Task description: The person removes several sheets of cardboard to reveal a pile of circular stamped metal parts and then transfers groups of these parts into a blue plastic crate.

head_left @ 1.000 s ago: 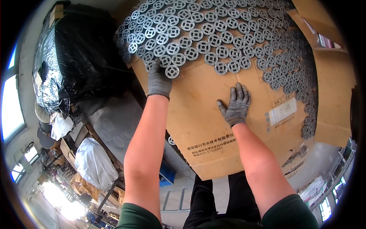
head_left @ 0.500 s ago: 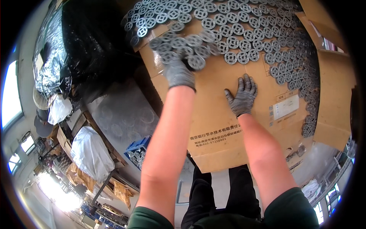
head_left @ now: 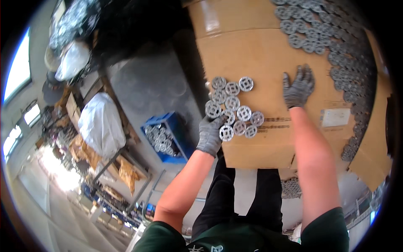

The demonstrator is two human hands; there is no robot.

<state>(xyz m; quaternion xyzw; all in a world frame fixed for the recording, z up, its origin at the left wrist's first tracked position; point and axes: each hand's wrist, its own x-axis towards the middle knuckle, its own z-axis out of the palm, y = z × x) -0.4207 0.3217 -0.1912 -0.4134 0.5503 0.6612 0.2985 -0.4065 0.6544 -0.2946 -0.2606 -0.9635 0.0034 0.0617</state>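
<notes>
A cluster of grey metal discs (head_left: 232,103), spoked like small wheels, lies at the left front of a flat cardboard sheet (head_left: 256,54). At the cluster's left edge is my left hand (head_left: 211,134) in a grey glove. Its thumb rests by the nearest discs and its bent fingers are partly hidden, seemingly gripping the edge pieces. To the right, my gloved right hand (head_left: 299,87) lies flat on the cardboard with its fingers spread, holding nothing.
More discs (head_left: 308,29) cover the cardboard's far right and right side. A blue crate (head_left: 179,136) with similar discs stands at the left, below a grey surface (head_left: 147,84). A cardboard flap (head_left: 371,143) rises at the right. Black plastic sheeting (head_left: 134,25) hangs at the far left.
My left hand has come back toward me from the far left, and a cluster of discs has come with it. The right hand stays flat on the cardboard; the view has shifted.
</notes>
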